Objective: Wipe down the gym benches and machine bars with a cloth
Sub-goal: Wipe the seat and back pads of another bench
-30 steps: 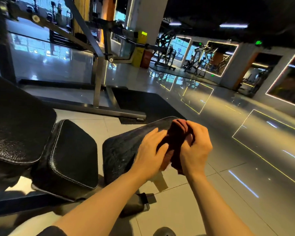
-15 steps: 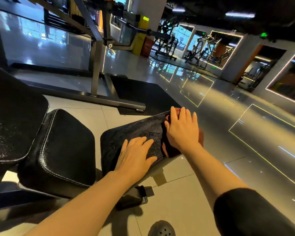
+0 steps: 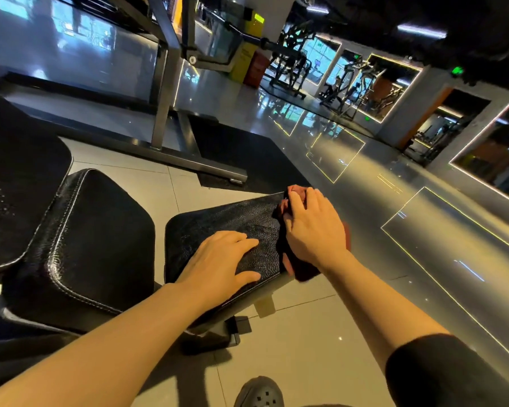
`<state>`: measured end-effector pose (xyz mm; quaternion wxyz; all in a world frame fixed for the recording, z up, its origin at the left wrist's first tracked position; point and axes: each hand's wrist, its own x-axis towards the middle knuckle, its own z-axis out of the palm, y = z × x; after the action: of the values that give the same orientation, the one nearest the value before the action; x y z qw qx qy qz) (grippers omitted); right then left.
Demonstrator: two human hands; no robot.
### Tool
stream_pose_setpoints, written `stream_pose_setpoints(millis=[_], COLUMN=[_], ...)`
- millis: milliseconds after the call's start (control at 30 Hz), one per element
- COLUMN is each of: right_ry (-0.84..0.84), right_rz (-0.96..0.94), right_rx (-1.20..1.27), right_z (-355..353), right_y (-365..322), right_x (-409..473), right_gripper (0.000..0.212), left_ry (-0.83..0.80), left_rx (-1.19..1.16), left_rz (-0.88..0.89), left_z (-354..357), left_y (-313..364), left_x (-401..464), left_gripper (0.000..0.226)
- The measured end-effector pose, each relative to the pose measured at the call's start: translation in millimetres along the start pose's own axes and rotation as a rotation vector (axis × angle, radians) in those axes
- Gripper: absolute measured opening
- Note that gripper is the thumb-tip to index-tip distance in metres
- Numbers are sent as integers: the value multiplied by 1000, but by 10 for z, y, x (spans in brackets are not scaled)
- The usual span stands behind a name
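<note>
Since half a second ago very little has shifted: my left hand [image 3: 222,261] is still flat on the small black leather bench pad [image 3: 232,227], and my right hand [image 3: 313,230] has stayed on the dark red cloth [image 3: 303,268] at the pad's right edge. A second back, both hands were bunching that cloth in the air above the pad.

Now the left palm rests on the near half of the pad, fingers straight and spread, thumb lying along the near seam, holding nothing. The right hand presses down on the cloth with fingers extended and close together; I can't see them curling round it. The cloth sits on the pad's right edge, showing past my fingertips at the far corner and hanging off below my wrist.

To the left sits a larger black stitched seat cushion [image 3: 86,245], apart from the small pad, with grey floor tile [image 3: 159,183] between them. A grey steel machine frame [image 3: 165,92] stands beyond, on a black rubber mat [image 3: 247,154]. My grey perforated shoe [image 3: 260,392] shows at the bottom edge.
</note>
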<state>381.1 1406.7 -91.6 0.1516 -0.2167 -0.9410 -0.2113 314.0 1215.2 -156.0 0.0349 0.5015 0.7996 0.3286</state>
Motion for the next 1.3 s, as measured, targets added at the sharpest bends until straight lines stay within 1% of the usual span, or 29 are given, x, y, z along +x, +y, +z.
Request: stream_pose_setpoints(millis=[100,167,233,300,400,467,567,633,700,733,800,867,933,1100,1167,1233,1300], right_ry=[-35,-28,-22,-53,-51,-21,-60,-99,-97,-85,-54,-43,-43,-133,-114,-81,-57], right_rz=[63,44,-39,-104,-112,-96,-74,-20,-6,-32,-145,-203,-198,-131,-114,-161,-267], right_rx=[-50,-31,11,60,74,42,-21,-12,16,28,42,64,62,-4,7,50,81], right_z=[88,89,14,-77,-122,-67,68,127,127,90,10,-64,-62,165,208,145,39], right_y=[-25,-61,-126,-206,-260,-233,-263,-323,-410,-462,-562,-626,-638,-683,-728,-747,-748], right_x=[362,380,156,-173,-464,-361,43,252,239,134,-183,-449,-463,116,186,5,-322], right_gripper=[41,42,50,58,59,55,53,53,55,56,57,57,55,56,55,54,54], left_ry=[10,3,-19,-20,-22,-21,-22,-20,-15,-13,11,28,32,33,37,27,37], left_rx=[-2,19,49,62,65,94,136,139,117,94,58,70,85,78,82,77,65], left_rz=[5,6,-1,-19,-55,-58,-72,-102,-136,-152,-185,-192,-197,-236,-246,-244,-232], left_z=[21,21,18,10,14,4,-29,-27,-5,13,48,60,68,136,175,174,148], left_y=[9,-7,-32,-78,-108,-121,-161,-185,-174,-150,-117,-115,-115,-34,-36,-66,-98], left_x=[-54,-103,-157,-218,-313,-341,-386,-443,-503,-525,-557,-552,-558,-643,-685,-711,-717], left_gripper=[66,66,67,67,65,63,60,59,58,57,56,56,56,56,57,57,56])
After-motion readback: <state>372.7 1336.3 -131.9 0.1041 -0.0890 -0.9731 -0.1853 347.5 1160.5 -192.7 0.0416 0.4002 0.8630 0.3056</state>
